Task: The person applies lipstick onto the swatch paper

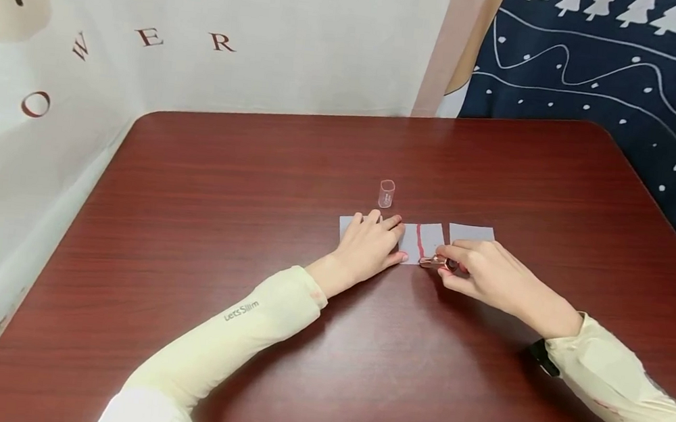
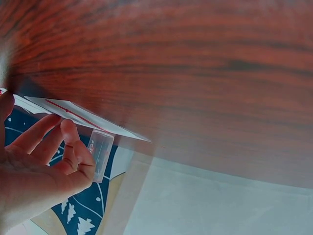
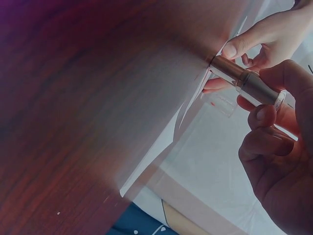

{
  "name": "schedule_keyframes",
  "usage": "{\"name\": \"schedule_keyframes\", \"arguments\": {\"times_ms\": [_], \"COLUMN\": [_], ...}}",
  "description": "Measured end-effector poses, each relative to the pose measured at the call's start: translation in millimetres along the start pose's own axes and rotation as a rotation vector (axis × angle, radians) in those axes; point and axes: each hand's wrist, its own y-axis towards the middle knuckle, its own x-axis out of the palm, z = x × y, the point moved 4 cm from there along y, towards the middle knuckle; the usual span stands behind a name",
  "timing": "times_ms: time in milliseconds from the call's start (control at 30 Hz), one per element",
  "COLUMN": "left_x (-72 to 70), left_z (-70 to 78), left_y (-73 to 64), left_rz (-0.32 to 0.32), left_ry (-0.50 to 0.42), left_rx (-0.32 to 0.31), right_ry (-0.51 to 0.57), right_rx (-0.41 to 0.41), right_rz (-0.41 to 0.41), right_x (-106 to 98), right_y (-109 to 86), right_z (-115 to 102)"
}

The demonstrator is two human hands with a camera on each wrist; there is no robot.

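Observation:
In the head view my right hand point(image 1: 493, 277) pinches a metallic lipstick tube point(image 1: 438, 263) between thumb and fingers. Its tip meets the lower edge of a white paper piece point(image 1: 433, 237), where a wavy red line runs from top to bottom. My left hand point(image 1: 365, 244) lies with spread fingers over the left paper piece point(image 1: 345, 225), thumb reaching the middle piece. A red line also crosses the nearest paper point(image 2: 105, 125) in the left wrist view. Seen from the right wrist, the lipstick point(image 3: 249, 84) has a copper-coloured front and a grey base.
A clear cap point(image 1: 386, 194) stands upright beyond the papers. A third white paper point(image 1: 472, 233) lies on the right, partly behind my right hand. Dark red wood grain covers the table point(image 1: 225, 180); a white curtain point(image 1: 324, 40) and a navy one point(image 1: 602, 73) hang behind it.

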Motion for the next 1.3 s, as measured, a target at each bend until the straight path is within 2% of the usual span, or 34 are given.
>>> {"name": "schedule_keyframes", "arguments": {"times_ms": [833,967,1133,1233,1300], "left_x": [-1.2,-1.3,-0.6,-0.4,0.2], "left_z": [2.5,3.5,2.7,2.3,1.8], "left_y": [0.0,0.5,-0.4,-0.8,-1.4], "left_rz": [-0.005,-0.007,-0.005,-0.001,0.001], "left_ry": [0.011,0.016,0.016,0.011,0.011], "left_rx": [-0.005,-0.002,-0.008,-0.007,-0.006], "right_ry": [-0.017,-0.032,-0.035,0.03,0.127], "right_rx": [0.01,0.063,0.188,0.25,0.296], "right_rz": [-0.003,0.002,0.03,0.06,0.081], "right_x": [-1,-6,-19,-28,-34], "right_y": [-4.0,-5.9,-5.1,-5.7,-6.6], "right_z": [0,1,3,5,9]}}
